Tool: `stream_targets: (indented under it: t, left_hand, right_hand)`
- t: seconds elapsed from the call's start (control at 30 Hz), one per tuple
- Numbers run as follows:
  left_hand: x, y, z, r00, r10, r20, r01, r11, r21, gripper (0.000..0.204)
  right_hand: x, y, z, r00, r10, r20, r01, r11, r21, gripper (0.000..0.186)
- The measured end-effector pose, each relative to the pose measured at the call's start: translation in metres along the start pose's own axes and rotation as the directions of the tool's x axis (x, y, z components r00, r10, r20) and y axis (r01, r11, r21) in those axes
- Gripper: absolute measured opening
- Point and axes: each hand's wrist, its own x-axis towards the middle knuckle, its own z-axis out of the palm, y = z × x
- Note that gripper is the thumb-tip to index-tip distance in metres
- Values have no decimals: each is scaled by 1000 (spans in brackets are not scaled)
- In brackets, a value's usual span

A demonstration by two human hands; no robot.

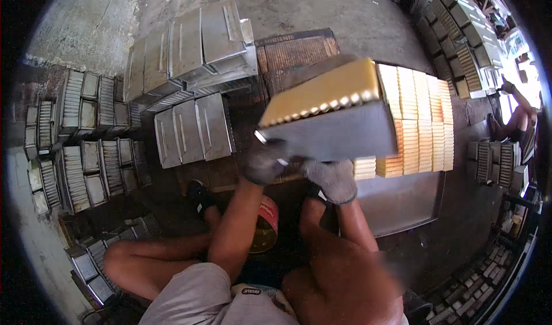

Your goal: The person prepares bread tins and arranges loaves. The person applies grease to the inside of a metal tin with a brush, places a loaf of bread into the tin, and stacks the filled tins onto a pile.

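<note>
In the head view my left hand [264, 161], in a darker glove, and my right hand [332, 180], in a grey knitted glove, grip the lower side of a grey metal mould [328, 129]. Above its grey face lies a glossy golden slab [319, 89] with a wavy edge; the mould is tilted and slightly blurred. Just right of it stand stacked pale-yellow ridged blocks [420, 118]. Below these is a wide metal tray [402, 207]. The undersides of both hands' fingers are partly hidden.
Metal moulds [190, 37] are stacked ahead on the left, with more at far left [86, 175] and upper right [460, 37]. A cardboard sheet [296, 48] lies behind. A red-labelled bucket [264, 227] stands between my legs. A co-worker [517, 118] is at the right.
</note>
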Motion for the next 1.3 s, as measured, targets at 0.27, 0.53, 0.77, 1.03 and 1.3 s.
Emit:
stream_targets:
  t: [0.27,0.53,0.77,1.03,1.3]
  left_hand:
    - [72,127,47,989,-80,127,16,896,444,58]
    - [107,75,-37,950,7,311,-293,356,887,49]
    - [104,12,-21,935,-296,-193,307,951,31,54]
    - [102,11,27,988,-51,-149,124,834,538,57]
    - [50,79,15,923,-364,125,346,927,148,84]
  right_hand:
    - [-2,4,37,911,411,39,-324,652,685,63]
    - [17,-17,2,896,420,140,-283,298,912,94]
    - [-14,64,40,970,54,-235,-122,951,-286,103]
    - [-36,58,29,880,471,-60,-272,603,750,77]
    - [-146,48,-79,596,780,-191,74,184,980,57]
